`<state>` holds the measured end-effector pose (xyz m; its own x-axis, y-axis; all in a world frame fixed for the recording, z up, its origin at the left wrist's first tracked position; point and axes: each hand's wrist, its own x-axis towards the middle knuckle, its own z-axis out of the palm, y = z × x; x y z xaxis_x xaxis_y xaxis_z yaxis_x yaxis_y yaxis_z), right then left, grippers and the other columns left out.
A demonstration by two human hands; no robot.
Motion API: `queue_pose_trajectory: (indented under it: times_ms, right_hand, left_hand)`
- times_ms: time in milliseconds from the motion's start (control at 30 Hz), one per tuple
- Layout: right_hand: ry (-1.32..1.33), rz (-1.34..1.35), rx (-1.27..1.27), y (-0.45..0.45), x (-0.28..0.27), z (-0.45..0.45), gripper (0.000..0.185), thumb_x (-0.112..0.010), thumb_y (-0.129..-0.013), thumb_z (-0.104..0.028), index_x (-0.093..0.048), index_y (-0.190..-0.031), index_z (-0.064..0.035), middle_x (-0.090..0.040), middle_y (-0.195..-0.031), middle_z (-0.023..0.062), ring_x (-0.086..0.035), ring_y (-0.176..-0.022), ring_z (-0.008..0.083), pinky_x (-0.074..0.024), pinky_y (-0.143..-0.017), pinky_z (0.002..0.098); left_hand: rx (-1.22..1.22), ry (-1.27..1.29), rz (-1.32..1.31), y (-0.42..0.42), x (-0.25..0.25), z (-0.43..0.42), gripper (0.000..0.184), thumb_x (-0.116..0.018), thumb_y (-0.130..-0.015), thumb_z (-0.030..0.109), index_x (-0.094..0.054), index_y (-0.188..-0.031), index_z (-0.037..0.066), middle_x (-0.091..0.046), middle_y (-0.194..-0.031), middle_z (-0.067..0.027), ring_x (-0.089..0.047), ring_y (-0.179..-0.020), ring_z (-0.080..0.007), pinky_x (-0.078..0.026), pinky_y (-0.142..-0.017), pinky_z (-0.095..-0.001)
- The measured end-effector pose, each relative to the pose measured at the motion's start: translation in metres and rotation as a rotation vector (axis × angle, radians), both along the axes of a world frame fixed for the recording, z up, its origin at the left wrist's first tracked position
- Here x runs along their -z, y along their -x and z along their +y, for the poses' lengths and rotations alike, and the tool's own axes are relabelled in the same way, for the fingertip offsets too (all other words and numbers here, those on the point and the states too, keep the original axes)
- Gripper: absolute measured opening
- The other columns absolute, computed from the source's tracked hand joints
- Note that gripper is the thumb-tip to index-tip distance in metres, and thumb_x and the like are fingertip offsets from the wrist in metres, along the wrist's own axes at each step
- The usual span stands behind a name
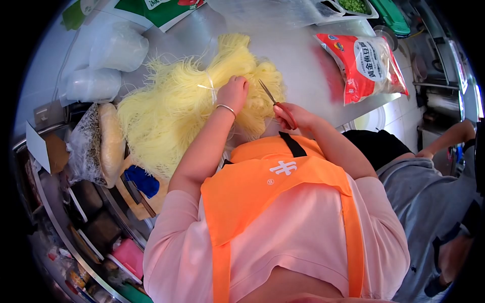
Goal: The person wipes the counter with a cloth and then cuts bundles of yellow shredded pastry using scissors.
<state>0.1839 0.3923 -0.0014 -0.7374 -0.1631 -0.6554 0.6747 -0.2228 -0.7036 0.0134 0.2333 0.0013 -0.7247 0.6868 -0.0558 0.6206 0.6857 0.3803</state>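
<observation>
A large bundle of thin pale yellow noodles (166, 111) lies across the metal table, bound near its middle by a white tie (207, 88). My left hand (233, 94) is closed on the noodles just right of that tie, its fingertips curled out of sight. In my right hand (293, 116) I hold scissors (286, 114) with red handles. Their blades point up and away from me, close beside the folded right end of the bundle. The blades look nearly together.
A red and white bag (361, 65) lies at the table's right. Stacked plastic containers (118, 48) and filled bags (96, 141) are on the left. A green package (161, 12) lies at the back. Another person in grey (429, 192) is close on my right.
</observation>
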Motion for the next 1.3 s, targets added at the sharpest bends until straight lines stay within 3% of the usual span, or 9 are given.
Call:
queue_pose_trajectory:
  times_ms: [333, 767, 933, 1067, 1133, 1300]
  right_hand:
    - [0.038, -0.017, 0.001, 0.002, -0.001, -0.002, 0.055, -0.052, -0.086, -0.064, -0.05, -0.081, -0.0089, -0.047, -0.07, -0.001, -0.049, -0.059, 0.0091, -0.0434, -0.055, 0.0239]
    - [0.051, -0.012, 0.0, 0.003, -0.001, -0.003, 0.053, -0.054, -0.086, -0.062, -0.05, -0.084, -0.0094, -0.047, -0.071, -0.0014, -0.048, -0.058, 0.0083, -0.043, -0.054, 0.024]
    - [0.133, 0.005, -0.019, 0.004, -0.008, -0.002, 0.052, -0.053, -0.086, -0.062, -0.05, -0.086, -0.0098, -0.047, -0.071, -0.0011, -0.048, -0.06, 0.0079, -0.0431, -0.055, 0.023]
    - [0.152, 0.028, -0.05, 0.009, -0.017, -0.003, 0.051, -0.052, -0.088, -0.061, -0.05, -0.085, -0.01, -0.047, -0.072, -0.0012, -0.047, -0.06, 0.0077, -0.042, -0.055, 0.0228]
    - [0.151, 0.097, -0.111, 0.013, -0.026, -0.002, 0.05, -0.05, -0.09, -0.059, -0.049, -0.084, -0.0101, -0.046, -0.073, -0.0015, -0.045, -0.06, 0.0077, -0.0397, -0.053, 0.0233]
    - [0.203, 0.079, -0.118, 0.015, -0.025, -0.003, 0.049, -0.046, -0.092, -0.059, -0.048, -0.083, -0.0108, -0.046, -0.074, -0.0015, -0.044, -0.061, 0.0084, -0.0376, -0.054, 0.0233]
  left_hand:
    - [0.018, -0.012, -0.027, 0.0, -0.002, 0.003, 0.028, -0.066, -0.082, 0.027, -0.055, -0.102, 0.01, -0.06, -0.102, -0.0104, -0.062, -0.084, -0.0314, -0.05, -0.07, -0.0419]
    - [-0.03, -0.126, -0.094, 0.002, 0.009, 0.001, 0.016, -0.064, -0.078, 0.018, -0.06, -0.092, 0.012, -0.059, -0.098, -0.0078, -0.062, -0.08, -0.0294, -0.051, -0.068, -0.0411]
    - [-0.061, -0.405, -0.315, 0.008, 0.012, -0.01, 0.017, -0.067, -0.079, 0.012, -0.058, -0.092, 0.005, -0.058, -0.093, -0.0086, -0.06, -0.073, -0.0212, -0.05, -0.067, -0.0318]
    - [-0.061, -0.47, -0.386, 0.012, 0.013, -0.017, 0.019, -0.068, -0.081, 0.012, -0.057, -0.092, 0.003, -0.057, -0.091, -0.0081, -0.057, -0.07, -0.0171, -0.05, -0.066, -0.0287]
    - [-0.068, -0.524, -0.429, 0.014, 0.014, -0.02, 0.019, -0.068, -0.084, 0.013, -0.055, -0.093, 0.003, -0.052, -0.078, -0.001, -0.048, -0.067, -0.009, -0.044, -0.062, -0.0237]
    - [-0.106, -0.489, -0.595, 0.023, 0.018, -0.029, 0.02, -0.068, -0.085, 0.015, -0.056, -0.095, 0.004, -0.053, -0.075, 0.0001, -0.048, -0.064, -0.0079, -0.042, -0.059, -0.0232]
